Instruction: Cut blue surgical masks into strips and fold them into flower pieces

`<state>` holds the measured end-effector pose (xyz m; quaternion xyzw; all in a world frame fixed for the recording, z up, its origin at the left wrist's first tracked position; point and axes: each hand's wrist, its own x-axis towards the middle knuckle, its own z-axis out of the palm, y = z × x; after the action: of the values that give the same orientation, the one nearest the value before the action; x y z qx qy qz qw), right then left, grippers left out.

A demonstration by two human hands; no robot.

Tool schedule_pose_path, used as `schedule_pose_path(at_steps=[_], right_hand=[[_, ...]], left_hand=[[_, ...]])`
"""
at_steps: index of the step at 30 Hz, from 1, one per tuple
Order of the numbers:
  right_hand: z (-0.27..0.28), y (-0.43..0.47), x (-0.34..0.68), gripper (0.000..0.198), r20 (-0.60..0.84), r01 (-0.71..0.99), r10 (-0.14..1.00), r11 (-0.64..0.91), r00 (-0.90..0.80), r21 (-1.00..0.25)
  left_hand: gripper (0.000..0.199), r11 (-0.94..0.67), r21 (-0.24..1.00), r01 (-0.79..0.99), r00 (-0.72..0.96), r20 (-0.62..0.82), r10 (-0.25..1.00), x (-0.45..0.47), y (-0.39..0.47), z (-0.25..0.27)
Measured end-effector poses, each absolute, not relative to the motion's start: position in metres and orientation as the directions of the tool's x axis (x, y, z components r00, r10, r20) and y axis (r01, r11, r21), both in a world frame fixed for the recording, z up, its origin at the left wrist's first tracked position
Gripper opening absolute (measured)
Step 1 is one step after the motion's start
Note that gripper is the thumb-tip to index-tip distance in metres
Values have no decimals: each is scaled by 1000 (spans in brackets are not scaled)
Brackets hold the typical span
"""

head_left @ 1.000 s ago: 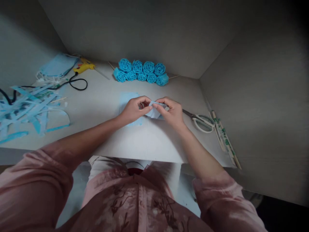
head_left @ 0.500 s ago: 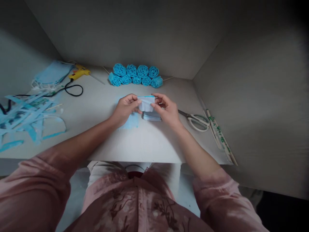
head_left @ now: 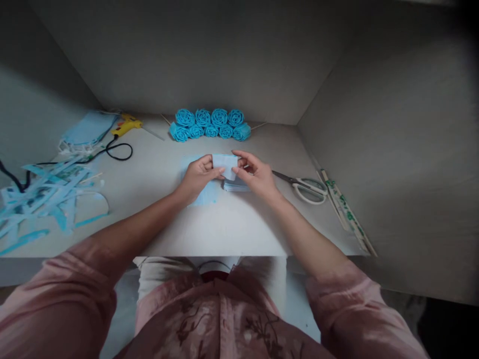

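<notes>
Between both hands is a small pale blue-white piece of mask fabric, held up above the table. My left hand pinches its left side, the thumb lying across its lower edge. On the right side, my right hand grips it between thumb and fingers. Just below lies a stack of cut fabric pieces, partly hidden by the right hand. Flat light-blue fabric lies under and beside my left hand.
Blue fabric roses stand in two rows at the back. A yellow glue gun, face masks and a heap of blue strips lie left. Scissors and wrapped sticks lie right, near the side wall.
The bright blue strip along the fabric's top edge has mostly gone from sight, and the left thumb has slid inward along the lower edge. The whole view has shifted slightly.
</notes>
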<state>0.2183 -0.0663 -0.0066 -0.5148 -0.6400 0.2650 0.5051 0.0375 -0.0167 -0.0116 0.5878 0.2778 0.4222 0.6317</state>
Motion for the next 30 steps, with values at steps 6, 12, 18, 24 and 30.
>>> schedule_pose_path(at_steps=[6,12,18,24,30], right_hand=[[-6,-66,216,49,390,374,921,358,11,-856],[-8,-64,221,58,427,424,902,413,-67,-806],[7,-48,267,46,519,670,847,321,113,-670],[38,-84,325,44,279,974,955,-36,100,-225],[33,-145,336,45,-83,959,965,-234,249,159]], left_hand=[[36,-40,978,-206,452,132,882,38,-19,-12],[35,-50,975,-215,450,145,881,38,-15,-15],[32,-32,945,-325,373,159,914,35,-7,-15],[24,10,911,-413,318,133,939,35,-5,-15],[23,16,904,-427,343,146,928,35,-3,-19]])
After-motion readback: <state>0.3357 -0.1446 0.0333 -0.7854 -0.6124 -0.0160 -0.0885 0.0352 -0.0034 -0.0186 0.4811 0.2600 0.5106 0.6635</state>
